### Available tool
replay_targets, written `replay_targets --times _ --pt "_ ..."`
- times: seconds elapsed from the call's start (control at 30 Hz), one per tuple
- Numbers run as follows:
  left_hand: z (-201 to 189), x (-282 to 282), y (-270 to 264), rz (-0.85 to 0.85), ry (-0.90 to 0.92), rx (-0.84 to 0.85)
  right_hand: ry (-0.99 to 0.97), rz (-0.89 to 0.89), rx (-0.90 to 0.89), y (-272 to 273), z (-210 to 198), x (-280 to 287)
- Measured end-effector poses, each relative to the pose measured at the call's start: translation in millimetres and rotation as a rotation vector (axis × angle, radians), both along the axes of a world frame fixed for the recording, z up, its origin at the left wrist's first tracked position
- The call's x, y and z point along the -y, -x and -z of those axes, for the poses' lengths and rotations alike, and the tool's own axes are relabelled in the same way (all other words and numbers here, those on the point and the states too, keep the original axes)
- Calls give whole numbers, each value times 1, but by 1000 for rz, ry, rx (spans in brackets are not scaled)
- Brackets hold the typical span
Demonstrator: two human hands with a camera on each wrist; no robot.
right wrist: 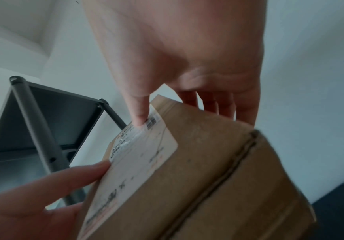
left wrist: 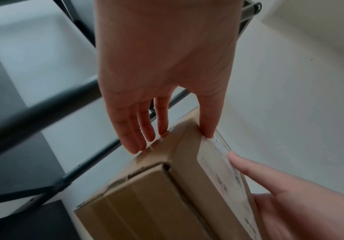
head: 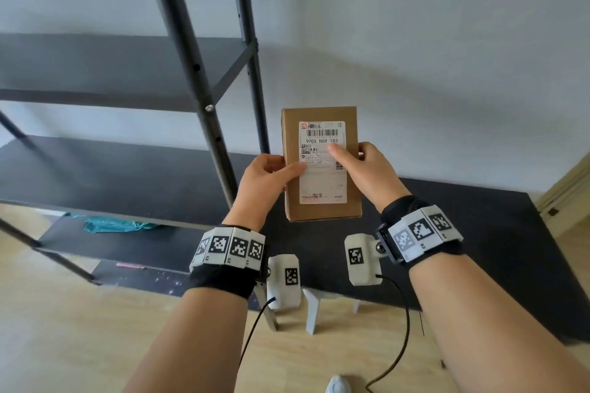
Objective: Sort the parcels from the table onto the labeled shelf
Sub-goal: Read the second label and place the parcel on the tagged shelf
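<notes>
A brown cardboard parcel (head: 321, 198) with a white shipping label (head: 322, 185) is held upright in the air in front of me, label facing me. My left hand (head: 271, 175) grips its left edge, thumb on the label and fingers behind. My right hand (head: 364, 169) grips its right edge the same way. In the left wrist view the left hand (left wrist: 167, 100) pinches the parcel (left wrist: 167, 194) between thumb and fingers. In the right wrist view the right hand (right wrist: 187, 73) has its thumb on the label of the parcel (right wrist: 208, 178). The black metal shelf (head: 127, 73) stands at the left.
A black table (head: 495, 249) lies below the parcel, against the white wall. A teal bag (head: 118, 224) lies on a lower board of the shelf. The shelf's upright posts (head: 204, 99) stand just left of the parcel. Wooden floor lies below.
</notes>
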State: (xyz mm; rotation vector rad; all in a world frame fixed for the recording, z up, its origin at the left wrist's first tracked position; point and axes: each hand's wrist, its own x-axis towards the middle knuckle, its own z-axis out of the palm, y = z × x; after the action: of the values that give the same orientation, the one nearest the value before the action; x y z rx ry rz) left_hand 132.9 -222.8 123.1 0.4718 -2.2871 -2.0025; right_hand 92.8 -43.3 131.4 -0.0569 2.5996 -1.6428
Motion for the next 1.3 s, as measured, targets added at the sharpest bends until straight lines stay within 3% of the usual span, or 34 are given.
replay_targets --times 0.3,0.77,1.0,1.3 --pt "23 83 -117 -45 18 104 -7 -69 70 -101 28 83" --pt "42 262 -271 -430 -64 143 -47 -437 121 -206 41 301" --pt "48 364 -297 -553 -44 87 -40 -621 154 -204 46 425" --pt "46 511 -257 -650 -81 103 -51 -745 134 -148 48 596"
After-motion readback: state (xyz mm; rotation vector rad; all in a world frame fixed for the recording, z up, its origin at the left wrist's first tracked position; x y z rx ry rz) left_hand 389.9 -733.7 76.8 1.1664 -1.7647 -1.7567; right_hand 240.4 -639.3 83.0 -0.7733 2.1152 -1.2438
